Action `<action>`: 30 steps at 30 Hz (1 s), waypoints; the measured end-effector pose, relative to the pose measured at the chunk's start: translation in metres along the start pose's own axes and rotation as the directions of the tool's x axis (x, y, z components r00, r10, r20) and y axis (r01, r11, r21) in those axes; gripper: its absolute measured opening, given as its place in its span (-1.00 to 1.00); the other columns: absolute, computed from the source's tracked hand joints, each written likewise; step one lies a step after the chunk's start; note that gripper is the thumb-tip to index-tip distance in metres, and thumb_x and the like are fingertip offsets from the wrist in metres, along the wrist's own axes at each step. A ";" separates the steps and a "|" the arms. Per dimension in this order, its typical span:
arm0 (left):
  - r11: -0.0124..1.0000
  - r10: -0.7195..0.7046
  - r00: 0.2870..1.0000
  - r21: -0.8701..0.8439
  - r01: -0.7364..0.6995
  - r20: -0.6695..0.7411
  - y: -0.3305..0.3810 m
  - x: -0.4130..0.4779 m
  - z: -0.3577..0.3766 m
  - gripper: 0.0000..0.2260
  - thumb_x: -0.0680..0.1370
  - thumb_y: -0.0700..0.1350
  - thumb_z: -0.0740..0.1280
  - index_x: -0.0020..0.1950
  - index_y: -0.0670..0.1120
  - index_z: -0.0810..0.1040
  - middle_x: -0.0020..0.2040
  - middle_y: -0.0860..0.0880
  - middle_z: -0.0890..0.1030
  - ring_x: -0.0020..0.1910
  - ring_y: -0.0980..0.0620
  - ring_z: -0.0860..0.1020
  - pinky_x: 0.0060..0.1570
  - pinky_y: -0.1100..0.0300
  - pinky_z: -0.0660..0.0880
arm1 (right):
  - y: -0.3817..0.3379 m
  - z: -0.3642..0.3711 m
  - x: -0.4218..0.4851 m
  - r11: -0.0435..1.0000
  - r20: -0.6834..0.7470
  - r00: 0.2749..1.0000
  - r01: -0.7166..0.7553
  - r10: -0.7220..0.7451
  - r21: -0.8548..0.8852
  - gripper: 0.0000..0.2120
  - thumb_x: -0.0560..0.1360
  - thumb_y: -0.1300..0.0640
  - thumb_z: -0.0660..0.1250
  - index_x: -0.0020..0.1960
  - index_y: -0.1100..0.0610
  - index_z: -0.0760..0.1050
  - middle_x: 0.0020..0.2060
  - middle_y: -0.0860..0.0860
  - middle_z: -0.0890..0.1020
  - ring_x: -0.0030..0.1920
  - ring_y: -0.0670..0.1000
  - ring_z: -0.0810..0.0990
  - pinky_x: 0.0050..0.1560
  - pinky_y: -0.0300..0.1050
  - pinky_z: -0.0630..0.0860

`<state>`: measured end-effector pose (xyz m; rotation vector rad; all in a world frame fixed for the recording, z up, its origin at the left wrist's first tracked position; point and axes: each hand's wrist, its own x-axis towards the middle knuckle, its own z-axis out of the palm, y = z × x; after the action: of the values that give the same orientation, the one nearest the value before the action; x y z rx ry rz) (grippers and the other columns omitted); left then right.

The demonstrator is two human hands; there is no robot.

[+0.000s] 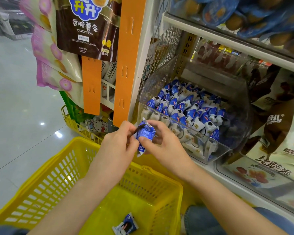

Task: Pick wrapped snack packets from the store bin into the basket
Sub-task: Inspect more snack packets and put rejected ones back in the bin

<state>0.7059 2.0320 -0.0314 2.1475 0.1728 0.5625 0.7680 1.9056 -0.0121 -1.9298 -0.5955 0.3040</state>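
A clear plastic bin (234, 143) on the lower shelf holds several blue-and-white wrapped snack packets (190, 112). Just in front of its left corner, above the basket, both hands hold one blue-and-white packet (145, 133). My left hand (117, 143) pinches its left side. My right hand (163, 141) grips its right side with the thumb on the front. The yellow plastic basket (46, 187) sits below my arms. One packet (126, 225) lies on the basket's floor.
Brown potato-stick bags (88, 26) and pink snack bags (49, 53) hang on orange strips at the shelf end. A second yellow basket (75, 124) of goods stands behind. Large snack bags (278, 124) fill the shelf to the right. Grey tiled floor lies left.
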 end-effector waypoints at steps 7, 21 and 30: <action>0.942 -0.224 0.973 -0.244 0.229 0.050 0.000 0.016 -0.007 -0.77 0.57 -0.27 0.16 -0.10 0.01 0.53 -0.33 0.03 0.63 -0.42 0.05 0.49 -0.35 0.19 0.45 | -0.004 -0.006 0.006 0.989 0.090 0.996 -0.039 0.026 0.146 -0.42 0.42 -0.05 0.29 0.38 0.01 0.20 0.12 -0.03 0.55 0.00 -0.07 0.56 -0.12 -0.25 0.54; 0.817 -0.135 0.896 -0.465 0.342 0.423 0.013 0.013 -0.007 -0.87 0.44 -0.03 0.35 -0.02 0.04 0.56 -0.25 0.13 0.68 -0.33 0.24 0.60 -0.39 0.38 0.46 | -0.007 -0.024 0.001 0.986 -0.089 0.996 -0.013 0.028 0.169 -0.84 0.53 0.06 0.25 -0.09 0.16 0.49 -0.36 -0.01 0.63 -0.44 -0.12 0.57 -0.53 -0.25 0.49; 0.794 -0.169 0.907 -0.492 0.356 0.385 0.013 0.024 -0.001 -0.86 0.47 0.00 0.37 0.01 0.10 0.55 -0.03 0.10 0.66 -0.10 0.24 0.61 -0.27 0.36 0.51 | -0.017 -0.032 -0.005 0.995 -0.213 0.972 0.096 -0.098 -0.021 -0.76 0.45 -0.07 0.24 -0.08 0.10 0.46 -0.34 0.10 0.64 -0.41 0.00 0.60 -0.36 -0.10 0.56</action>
<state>0.7259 2.0322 -0.0125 1.5726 0.1099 0.0632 0.7736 1.8838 0.0167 -1.9065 -0.5468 0.0296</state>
